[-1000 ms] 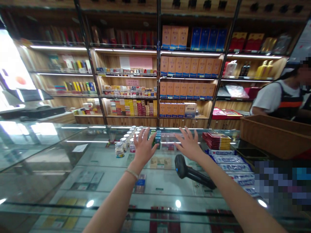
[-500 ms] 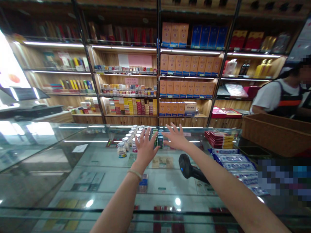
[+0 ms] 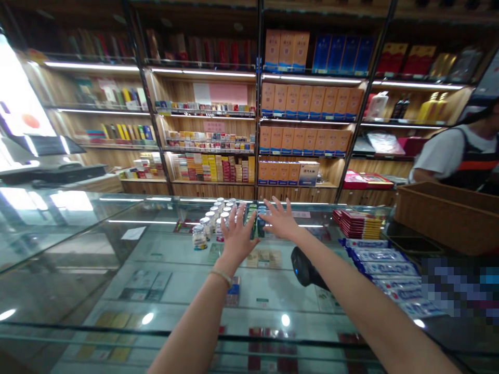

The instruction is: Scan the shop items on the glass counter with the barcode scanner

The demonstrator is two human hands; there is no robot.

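Observation:
Both arms stretch forward over a glass display counter [image 3: 163, 280]. My left hand [image 3: 238, 240] is open with its fingers spread, at the right side of several small white-capped bottles [image 3: 199, 238] standing in rows. Some of those bottles are partly hidden behind its fingers. My right hand [image 3: 279, 221] is open too, fingers apart, beside a short row of dark blue-green containers [image 3: 261, 223]. Between the hands stand green containers [image 3: 252, 221]. Whether the fingertips touch any of them I cannot tell. Under my right forearm lies a black handheld barcode scanner [image 3: 306, 267].
To the right are stacked red and yellow packs [image 3: 360, 224], blue-and-white packets [image 3: 384, 267] and a brown woven basket [image 3: 444, 215]. A person in a white shirt and dark apron [image 3: 448, 156] stands behind the basket. Shelves of orange boxes [image 3: 296, 101] line the back wall.
The view has shifted slightly, so the scene sits a little farther right. My hands stay spread around the containers, with hardly any movement relative to them.

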